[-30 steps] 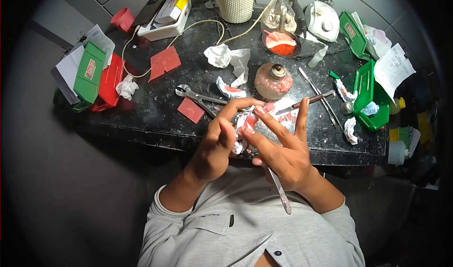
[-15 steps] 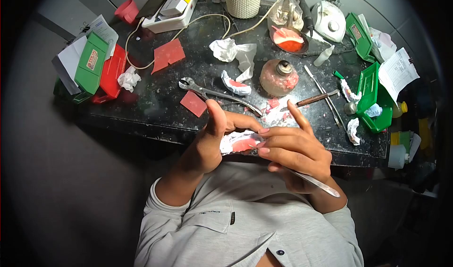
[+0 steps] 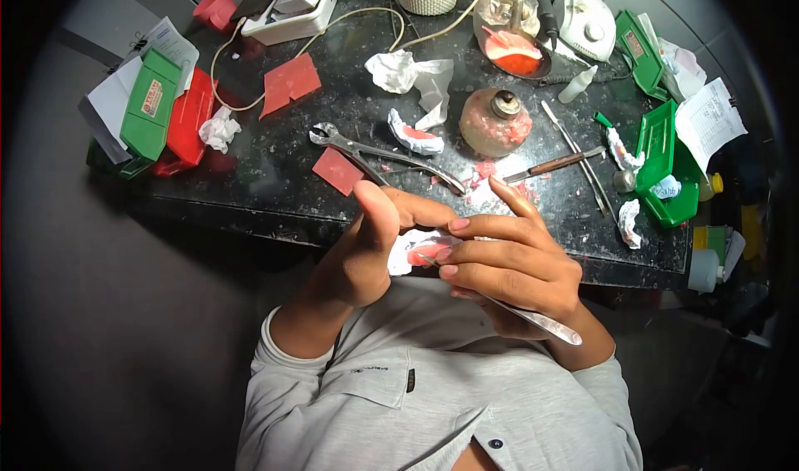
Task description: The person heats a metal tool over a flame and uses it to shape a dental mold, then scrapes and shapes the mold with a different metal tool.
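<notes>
Now the metal tool [image 3: 545, 323] has shifted round in my right hand [image 3: 520, 263], and its thin end shows against the pink patch [image 3: 423, 253] of the white cast [image 3: 399, 256]. That puts the working end right on the pink surface, and I'd judge control of that tip is what counts here; too much pressure could gouge it.

My right fingers are bent close together round the tool, all but one, which stands raised towards the worktop [image 3: 266, 171]. The handle slants out below, down to the right, over my shirt [image 3: 466, 371]. At least one right fingertip sits close by the cast's upper edge; whether it presses there, I can't tell.

My left hand [image 3: 366, 259] has the cast, thumb cocked up and clear of it, one finger reaching along the far side. It's a part-open hold, and the fingers underneath are hidden, so I can't say how firm it is. The cast sits between my two hands, just off the front edge of the worktop.

Beyond them lie the long metal pliers [image 3: 404, 161], a small pink sheet [image 3: 336, 171] beside their handles, and pink scraps [image 3: 485, 170] near the wood-handled knife [image 3: 553, 166]. Behind those stands the round burner [image 3: 491, 130], with another pink-lined cast [image 3: 416, 140] to its left.
</notes>
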The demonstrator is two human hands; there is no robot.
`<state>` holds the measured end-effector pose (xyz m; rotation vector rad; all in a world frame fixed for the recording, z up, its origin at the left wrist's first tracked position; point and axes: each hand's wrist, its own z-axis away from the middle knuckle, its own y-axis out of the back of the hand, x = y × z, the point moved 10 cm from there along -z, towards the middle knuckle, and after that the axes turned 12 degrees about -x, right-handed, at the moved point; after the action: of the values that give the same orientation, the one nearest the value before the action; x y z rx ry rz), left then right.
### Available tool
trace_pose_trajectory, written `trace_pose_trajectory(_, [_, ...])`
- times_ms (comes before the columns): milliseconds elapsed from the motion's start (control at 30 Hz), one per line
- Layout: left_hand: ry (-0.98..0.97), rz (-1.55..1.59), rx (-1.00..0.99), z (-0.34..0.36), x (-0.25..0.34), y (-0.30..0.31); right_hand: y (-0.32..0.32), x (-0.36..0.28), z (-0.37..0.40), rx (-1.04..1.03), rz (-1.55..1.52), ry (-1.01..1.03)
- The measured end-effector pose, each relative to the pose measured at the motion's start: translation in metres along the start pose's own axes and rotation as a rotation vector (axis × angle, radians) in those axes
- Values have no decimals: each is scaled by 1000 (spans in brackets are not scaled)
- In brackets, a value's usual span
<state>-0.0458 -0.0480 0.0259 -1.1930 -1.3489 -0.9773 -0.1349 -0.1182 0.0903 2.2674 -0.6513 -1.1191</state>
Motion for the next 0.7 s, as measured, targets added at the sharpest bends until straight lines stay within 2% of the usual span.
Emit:
trace_pose_trajectory(333, [5, 30, -25, 0, -4, -2, -3, 0, -1, -25, 58, 7])
trace_pose_trajectory(400, [58, -56, 94, -1, -7, 3, -2, 0, -1, -26, 62, -1])
trace_pose_trajectory(533, [67, -70, 121, 2, -10, 7, -2, 2, 0, -39, 49, -10])
trace_pose_trajectory(600, [-8, 6, -1, 3, -6, 2, -2, 3, 0, -41, 46, -9])
trace_pose_trajectory(700, [20, -5, -11, 5, -12, 4, -1, 3, -1, -47, 43, -8])
